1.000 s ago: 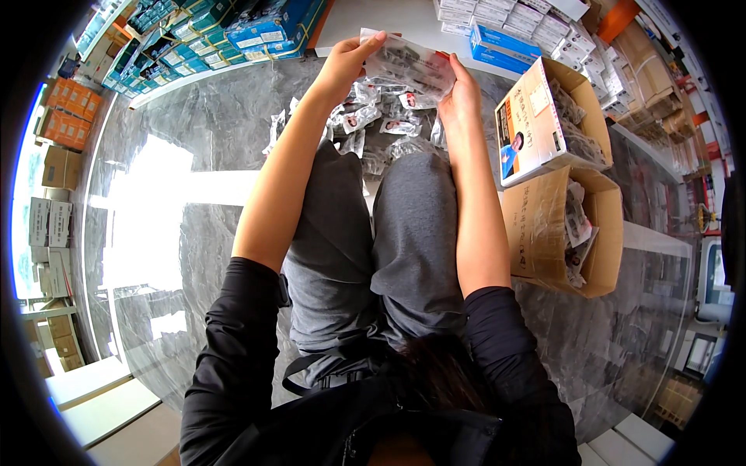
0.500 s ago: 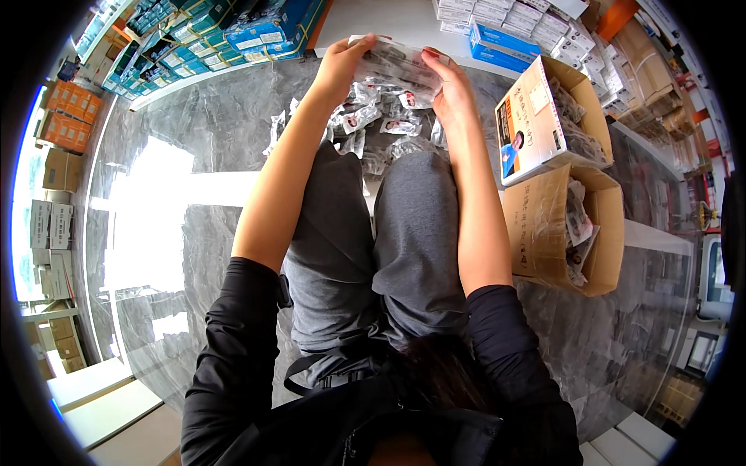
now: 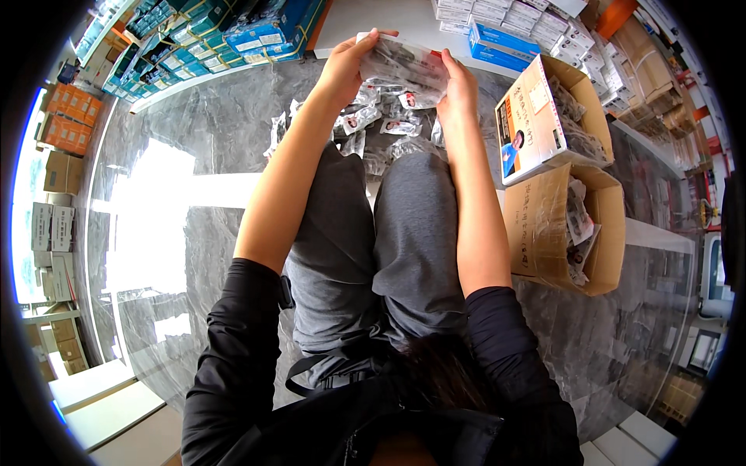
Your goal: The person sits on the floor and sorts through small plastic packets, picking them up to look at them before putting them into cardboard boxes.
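Between my two hands a clear plastic bag (image 3: 404,64) with something dark inside is stretched out above the floor. My left hand (image 3: 347,66) grips its left end, thumb on top. At the right end my right hand (image 3: 457,84) pinches it along the edge. What lies in the bag is too blurred to name. Below it, a heap of small clear packets (image 3: 361,118) with dark contents and pale labels is spread over the grey marbled floor, beyond my knees.
Two open cardboard boxes stand to my right: a printed one (image 3: 536,116) and a plain brown one (image 3: 536,225), both holding bagged items. Stacks of blue-green boxes (image 3: 268,39) are at the far left. White boxes (image 3: 536,23) and a blue box (image 3: 501,48) lie at the far right.
The bag has turned slightly and shifted right, its right end now lower. My right hand has moved a little right and down, its fingers drawn in more. My left hand has shifted slightly right.
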A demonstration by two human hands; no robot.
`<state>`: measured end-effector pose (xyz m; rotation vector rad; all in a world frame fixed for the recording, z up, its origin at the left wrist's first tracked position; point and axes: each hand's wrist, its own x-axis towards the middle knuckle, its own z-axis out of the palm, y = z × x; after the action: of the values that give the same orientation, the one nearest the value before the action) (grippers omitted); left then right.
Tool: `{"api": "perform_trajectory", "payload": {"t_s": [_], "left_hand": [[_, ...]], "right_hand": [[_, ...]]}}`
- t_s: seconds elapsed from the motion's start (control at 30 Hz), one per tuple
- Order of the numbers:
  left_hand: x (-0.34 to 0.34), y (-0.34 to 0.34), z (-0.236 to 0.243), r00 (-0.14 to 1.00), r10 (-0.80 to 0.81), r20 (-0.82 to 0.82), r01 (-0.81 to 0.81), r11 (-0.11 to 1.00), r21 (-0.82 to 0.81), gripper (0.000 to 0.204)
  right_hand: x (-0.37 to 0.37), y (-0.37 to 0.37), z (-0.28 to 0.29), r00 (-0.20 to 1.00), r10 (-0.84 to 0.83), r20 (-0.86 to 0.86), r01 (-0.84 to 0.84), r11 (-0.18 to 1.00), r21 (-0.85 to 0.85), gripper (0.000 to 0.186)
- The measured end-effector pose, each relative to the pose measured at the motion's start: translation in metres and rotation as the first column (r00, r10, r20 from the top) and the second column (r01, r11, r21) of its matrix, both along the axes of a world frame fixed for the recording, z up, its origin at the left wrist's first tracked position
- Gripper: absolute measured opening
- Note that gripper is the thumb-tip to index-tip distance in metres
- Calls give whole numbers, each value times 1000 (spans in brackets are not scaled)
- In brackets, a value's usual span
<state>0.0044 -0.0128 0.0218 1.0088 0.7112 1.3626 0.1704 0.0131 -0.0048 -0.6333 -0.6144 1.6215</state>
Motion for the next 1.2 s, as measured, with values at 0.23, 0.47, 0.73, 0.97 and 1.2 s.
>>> {"api": "perform_trajectory", "payload": {"t_s": [0.23,0.47,0.73,0.97,1.2], "left_hand": [[4,2,-6,967,113,-230,-131,989,-63,36],[1,4,-9,957,176,-229,-187,982,-28,34],[-4,6,-11,933,320,-165,-334,940,-64,36],[-5,4,-8,964,248,-95,-256,962,-94,39],[0,1,-5,977,111,-183,-125,990,-65,41]], "right_hand": [[5,12,-17,997,4,-79,-9,998,-64,24],[8,13,-17,986,134,-98,-137,990,-28,25],[0,4,-6,989,148,17,-148,986,74,26],[-1,2,-5,989,144,10,-145,986,79,23],[2,12,-18,990,121,-76,-113,988,105,25]]}}
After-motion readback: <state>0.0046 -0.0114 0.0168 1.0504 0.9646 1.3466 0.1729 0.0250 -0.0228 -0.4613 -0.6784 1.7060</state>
